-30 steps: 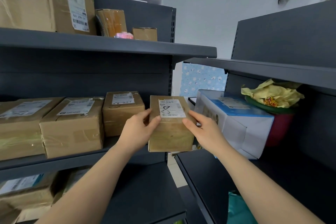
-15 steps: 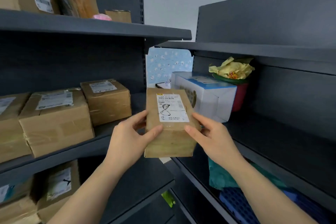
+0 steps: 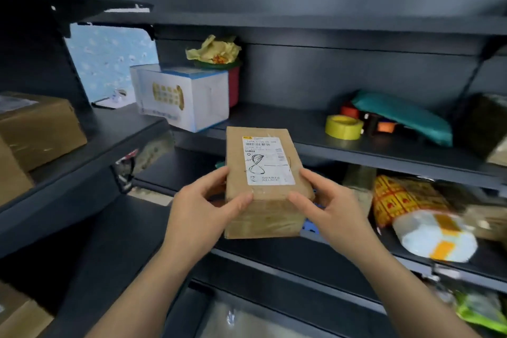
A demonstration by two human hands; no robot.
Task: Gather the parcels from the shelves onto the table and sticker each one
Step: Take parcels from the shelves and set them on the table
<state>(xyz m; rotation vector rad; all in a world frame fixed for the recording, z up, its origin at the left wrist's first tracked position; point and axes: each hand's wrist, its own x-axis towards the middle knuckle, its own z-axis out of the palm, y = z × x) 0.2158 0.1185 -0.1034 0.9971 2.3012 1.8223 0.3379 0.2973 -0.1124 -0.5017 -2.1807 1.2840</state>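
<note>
A small brown cardboard parcel (image 3: 263, 217) with a white shipping label on top is in the air in front of the dark shelves. My left hand (image 3: 203, 208) grips its left side, thumb across the top edge. My right hand (image 3: 329, 206) grips its right side the same way. More brown parcels (image 3: 41, 129) lie on the left shelf. The table is not in view.
On the right unit's middle shelf (image 3: 356, 149) stand a white and blue box (image 3: 186, 99), a red pot with yellow paper (image 3: 216, 52), a yellow tape roll (image 3: 344, 127) and a teal bag (image 3: 403, 115). The shelf below holds a yellow-red packet (image 3: 397, 200) and a white bundle (image 3: 436, 236).
Both hands have carried the parcel off the left shelf and away to the right. My view has swung right, bringing the right shelving unit to the centre.
</note>
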